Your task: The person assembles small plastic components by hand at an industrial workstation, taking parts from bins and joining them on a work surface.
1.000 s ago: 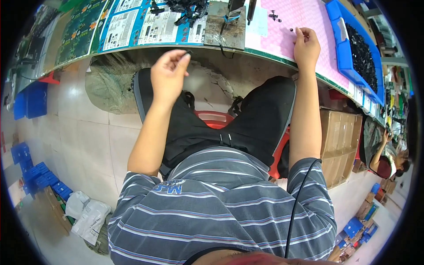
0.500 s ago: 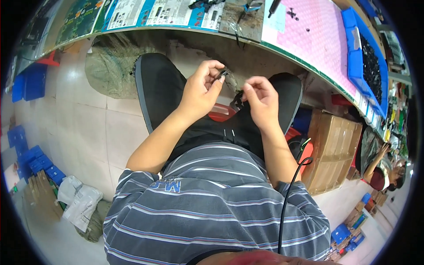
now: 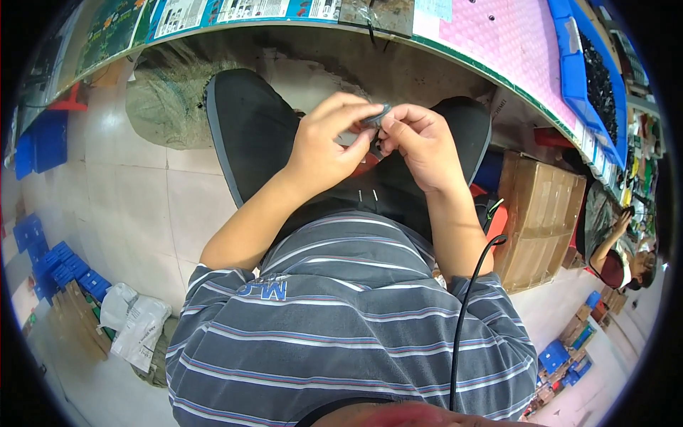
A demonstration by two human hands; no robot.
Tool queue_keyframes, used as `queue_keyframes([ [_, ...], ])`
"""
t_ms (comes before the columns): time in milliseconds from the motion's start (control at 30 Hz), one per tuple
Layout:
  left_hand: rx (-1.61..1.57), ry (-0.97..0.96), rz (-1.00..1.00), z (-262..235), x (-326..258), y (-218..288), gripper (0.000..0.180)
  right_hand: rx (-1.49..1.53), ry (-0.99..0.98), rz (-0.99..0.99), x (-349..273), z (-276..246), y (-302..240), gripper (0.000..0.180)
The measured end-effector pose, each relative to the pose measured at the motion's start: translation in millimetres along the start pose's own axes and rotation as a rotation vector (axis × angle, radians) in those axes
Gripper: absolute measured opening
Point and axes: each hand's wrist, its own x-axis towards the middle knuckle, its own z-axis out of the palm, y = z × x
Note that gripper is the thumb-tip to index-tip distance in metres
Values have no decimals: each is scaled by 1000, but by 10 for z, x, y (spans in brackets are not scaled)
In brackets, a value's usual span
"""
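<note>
- Pinching together over the lap, both hands meet just below the edge of the workbench, fingertips nearly touching each other.
- Left hand: fingers curled in tight, thumb and forefinger closed on a small dark-grey part, which sits at the very tips; the other fingers fold loosely beneath.
- Right hand: fingers also drawn close, thumb and forefinger pressed against the same small part from the other side; the remaining fingers bend inward toward the palm.
- The part is too small and too covered by fingertips to tell its exact shape; it looks thin and roundish, held between the two hands above the black trousers.
- A striped grey shirt fills the lower view, with a black cable running down its right side.
- On the bench lie a pink mat and a blue tray of dark pieces, well apart from the hands.
- A cardboard box stands on the floor near the right knee; blue bins sit on the tiles at far left.
</note>
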Motion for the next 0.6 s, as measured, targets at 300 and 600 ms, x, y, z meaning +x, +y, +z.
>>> queue_keyframes([
  [300,-760,-340,-548,-171,26,24,28,-77,-184,39,-4,-130,-32,12],
  [600,-850,137,-833,-105,-1,80,22,-272,13,-197,-145,22,-44,14],
])
